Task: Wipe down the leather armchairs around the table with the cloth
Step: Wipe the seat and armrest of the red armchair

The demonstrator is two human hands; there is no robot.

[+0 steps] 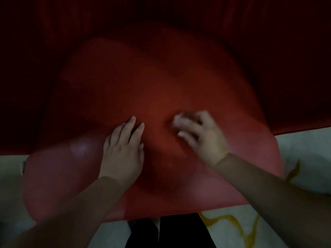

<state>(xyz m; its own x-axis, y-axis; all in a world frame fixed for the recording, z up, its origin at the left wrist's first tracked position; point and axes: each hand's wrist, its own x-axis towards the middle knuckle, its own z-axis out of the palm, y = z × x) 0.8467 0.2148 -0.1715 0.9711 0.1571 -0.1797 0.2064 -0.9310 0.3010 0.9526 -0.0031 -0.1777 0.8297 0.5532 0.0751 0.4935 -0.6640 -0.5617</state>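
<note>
A red leather armchair fills the view, and I look down on its seat cushion [154, 83]. My left hand [123, 149] lies flat on the front of the cushion with its fingers straight and pointing toward the backrest. My right hand [198, 135] is just to its right on the same cushion. It is blurred by motion and its fingers are bent downward. No cloth shows plainly in the dim light, and I cannot tell whether one sits under the right hand.
The dark red backrest [161, 15] and armrests [21, 86] enclose the seat on three sides. Pale floor with yellow veining [250, 230] shows below and beside the chair. My dark trouser legs [170, 231] stand at the cushion's front edge.
</note>
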